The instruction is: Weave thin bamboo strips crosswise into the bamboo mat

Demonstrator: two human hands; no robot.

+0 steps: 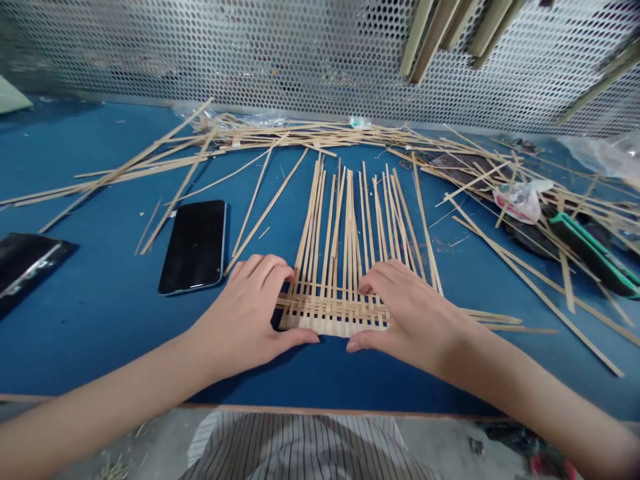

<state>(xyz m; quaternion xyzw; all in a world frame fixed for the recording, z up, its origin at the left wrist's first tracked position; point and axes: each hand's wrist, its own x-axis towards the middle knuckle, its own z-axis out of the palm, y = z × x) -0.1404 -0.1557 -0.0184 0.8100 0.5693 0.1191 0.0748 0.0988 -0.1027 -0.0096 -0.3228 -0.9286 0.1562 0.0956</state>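
L hand (240, 320) and R hand (413, 317) lay open, pressing flat, not gripping, on bamboo-strip weave (333, 313); lifting either risked unbound rows slipping apart.

One bare left hand (245, 313) and one bare right hand (405, 313) lie on one flat woven mat of pale bamboo strips (335, 307), whose loose strips (240, 160) are too many to count. One blue tabletop (100, 320) carries one glossy black smartphone (194, 247), one flat glossy black packet (25, 267), one crumpled white-and-pink plastic bag (520, 201) and one black rectangular object with green edges (593, 253).
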